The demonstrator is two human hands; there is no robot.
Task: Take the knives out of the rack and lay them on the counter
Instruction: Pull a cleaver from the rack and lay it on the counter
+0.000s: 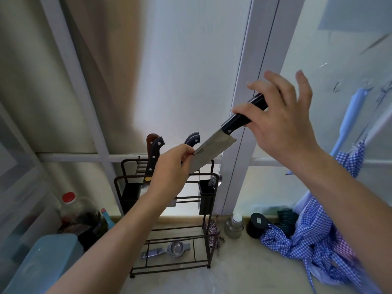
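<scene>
Right now I see both hands up above the rack [169, 209], sharing one knife [220, 141]. My right hand [284, 124] pinches its black riveted handle between thumb and forefinger, the other fingers fanned loose. My left hand [171, 166] nips the lower end of the broad, dull-steel blade with its fingertips. The knife hangs in the air, tilted, handle high to the right, clear of the rack.

The rack is thin dark wire, boxy, with open tiers and two black square cups. Three handles [154, 153] stick up from its back slots: one brown wood, two black with pale rivets. A metal squeezer [169, 249] lies on its bottom tier.

The counter [244, 268] is smooth pale beige. On it, right of the rack, stand a small steel shaker [234, 227] and a dark round tin [257, 224], then a crumpled blue-checked cloth [314, 236]. To the left sit a red-capped bottle [70, 206] and a translucent blue lid [46, 262]. Behind runs a frosted window [191, 71] with white frames.
</scene>
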